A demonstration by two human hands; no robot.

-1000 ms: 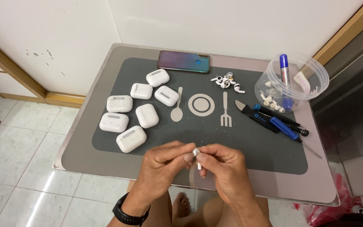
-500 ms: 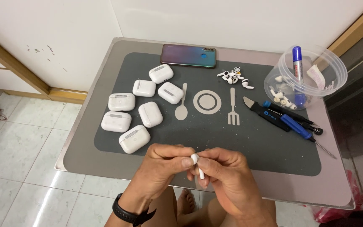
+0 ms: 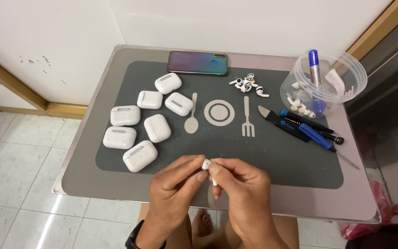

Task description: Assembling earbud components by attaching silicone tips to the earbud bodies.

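Head view: looking down on a small counter (image 3: 93, 184) covered by a grey mat with a printed spoon, plate and fork.
Left hand (image 3: 173, 193): fingers curled, thumb and forefinger pinching the top of a white earbud (image 3: 207, 164); dark watch on the wrist.
Right hand (image 3: 247, 196): fingers bent, fingertips pinched on the same earbud from the other side, stem pointing down between the two hands.
Earbud position: held just above the near edge of the mat, not resting on it.
Charging cases (image 3: 140, 156): seven white ones, closed, clustered on the mat's left part (nearest lies just left of the left hand).
Phone (image 3: 198, 62): face down at the far edge, iridescent back.
Loose earbuds (image 3: 248, 85): small white heap right of the phone.
Tools (image 3: 300, 129): blue and black drivers and a pry tool, lying right of the printed fork.
Clear tub (image 3: 323, 83): far right corner, holds a blue marker and small white parts.
Below counter: tiled floor, bare feet.
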